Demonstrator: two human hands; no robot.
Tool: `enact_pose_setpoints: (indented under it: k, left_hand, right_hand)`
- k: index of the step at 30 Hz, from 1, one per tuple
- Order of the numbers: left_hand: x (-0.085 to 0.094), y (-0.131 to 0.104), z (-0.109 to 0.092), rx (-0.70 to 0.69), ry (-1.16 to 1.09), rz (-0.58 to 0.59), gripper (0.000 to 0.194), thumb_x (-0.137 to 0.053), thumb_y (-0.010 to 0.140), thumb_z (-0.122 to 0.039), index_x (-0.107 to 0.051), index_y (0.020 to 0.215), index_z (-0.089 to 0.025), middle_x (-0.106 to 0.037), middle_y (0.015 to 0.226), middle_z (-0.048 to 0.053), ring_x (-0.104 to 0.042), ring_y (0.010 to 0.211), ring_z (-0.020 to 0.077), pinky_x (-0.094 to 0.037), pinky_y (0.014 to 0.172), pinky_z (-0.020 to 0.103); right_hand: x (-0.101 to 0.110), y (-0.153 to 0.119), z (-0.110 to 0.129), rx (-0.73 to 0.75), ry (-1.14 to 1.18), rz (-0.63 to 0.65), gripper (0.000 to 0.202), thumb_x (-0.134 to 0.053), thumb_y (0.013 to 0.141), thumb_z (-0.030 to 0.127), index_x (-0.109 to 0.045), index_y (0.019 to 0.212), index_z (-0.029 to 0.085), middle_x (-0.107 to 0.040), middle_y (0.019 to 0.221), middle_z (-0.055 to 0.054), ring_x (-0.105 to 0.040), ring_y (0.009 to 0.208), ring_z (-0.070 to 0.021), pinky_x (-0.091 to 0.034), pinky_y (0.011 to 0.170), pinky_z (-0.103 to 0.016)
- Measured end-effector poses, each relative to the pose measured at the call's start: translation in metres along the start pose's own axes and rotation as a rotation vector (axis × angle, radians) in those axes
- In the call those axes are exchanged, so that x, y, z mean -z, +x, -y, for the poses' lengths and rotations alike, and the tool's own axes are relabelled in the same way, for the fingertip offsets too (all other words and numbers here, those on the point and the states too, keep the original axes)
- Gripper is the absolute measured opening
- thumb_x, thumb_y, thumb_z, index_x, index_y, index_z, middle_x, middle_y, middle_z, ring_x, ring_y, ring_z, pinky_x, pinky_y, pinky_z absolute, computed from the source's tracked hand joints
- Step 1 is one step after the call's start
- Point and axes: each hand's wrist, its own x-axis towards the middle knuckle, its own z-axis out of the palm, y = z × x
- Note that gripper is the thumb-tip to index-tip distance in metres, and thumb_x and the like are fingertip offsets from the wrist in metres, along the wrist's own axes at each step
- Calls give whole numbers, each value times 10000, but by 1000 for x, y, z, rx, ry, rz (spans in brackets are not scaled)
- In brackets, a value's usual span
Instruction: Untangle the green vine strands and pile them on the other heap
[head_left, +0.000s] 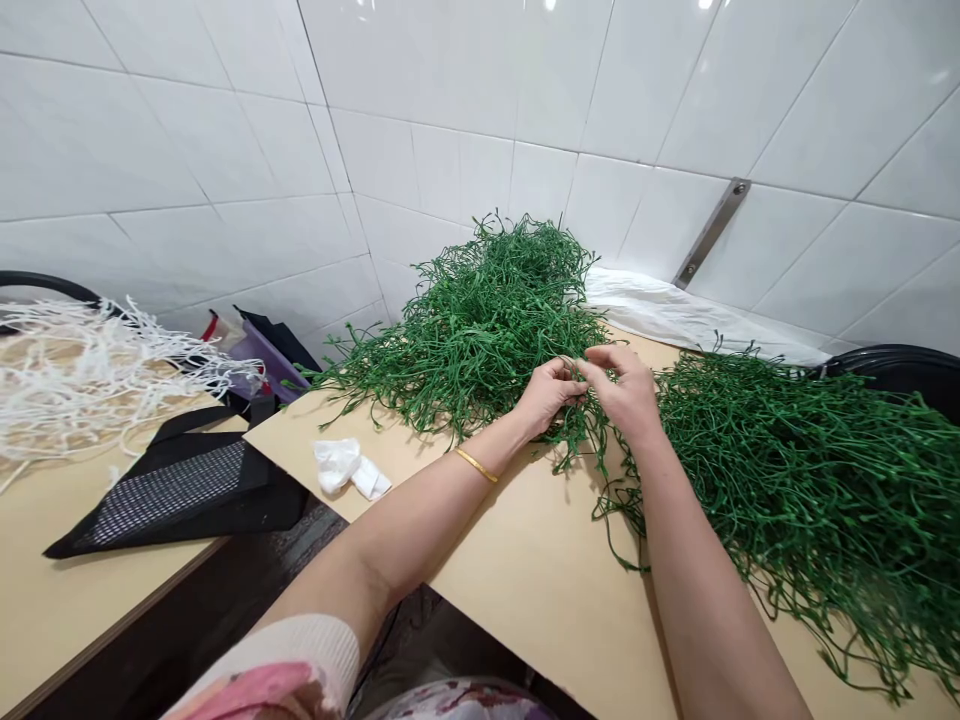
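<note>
A tall heap of thin green artificial plant stems (487, 320) with small knobs at their tips lies on the light wooden table. At its front right edge my left hand (551, 393), below a gold bangle on the wrist, is closed in a pinch on a green stem. Close beside it, nearly touching, my right hand (621, 388) pinches at the same spot with thumb and forefinger. Some stems hang down below my fingers; which stem each fingertip grips is partly hidden. To the right of my right forearm spreads a second green pile (810, 470).
A crumpled white tissue (346, 467) lies left of my forearm. On another table (45, 610) at left are white strands (90, 375) and a black mesh bag (172, 490). White sheeting (675, 310) runs along the tiled wall below a metal bracket (712, 232). A gap separates the tables.
</note>
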Motion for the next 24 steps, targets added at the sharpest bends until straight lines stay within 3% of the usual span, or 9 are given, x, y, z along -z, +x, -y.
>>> enact_pose_setpoints:
  k: [3,7,10,13,16,24]
  left_hand:
    - [-1,-1,0,-42,5,41,261,-653,507,-105,-476,694,-149,-431,505,-92,-425,434,26,-327,438,167]
    - [-3,-4,-6,-4,31,111,310,-692,524,-169,-495,763,-155,-462,518,-87,-456,444,38,-321,436,171]
    - [-2,-5,-10,21,-11,123,328,-714,507,-173,-499,755,-153,-465,529,-85,-436,436,27,-298,426,166]
    - [0,-4,-10,150,-73,147,357,-735,498,-187,-517,778,-153,-474,552,-78,-433,446,23,-310,447,171]
    - [2,-4,-8,272,-48,211,402,-756,484,-198,-533,816,-154,-517,601,-58,-477,495,39,-340,492,191]
    - [-6,-9,-8,205,145,211,354,-747,479,-181,-516,742,-129,-458,499,-90,-439,458,32,-345,530,199]
  right_hand:
    - [-5,-1,-5,37,-176,10,200,-536,735,341,-629,799,176,-612,846,-76,-533,844,-198,-396,807,-358]
    - [4,2,-18,44,-171,57,223,-429,791,298,-624,816,193,-630,890,-69,-529,876,-194,-371,815,-354]
    - [10,2,-21,-27,-115,134,145,-487,737,283,-590,689,192,-603,726,-28,-506,736,-167,-369,722,-307]
    - [14,2,-23,-142,-7,72,161,-500,717,307,-516,618,181,-486,579,19,-422,591,-120,-340,606,-259]
    - [16,2,-29,-193,30,-24,197,-446,743,344,-486,645,177,-418,569,36,-366,550,-99,-323,549,-237]
    - [19,4,-43,-245,-95,-166,173,-476,698,321,-518,621,171,-471,612,4,-405,578,-123,-359,598,-273]
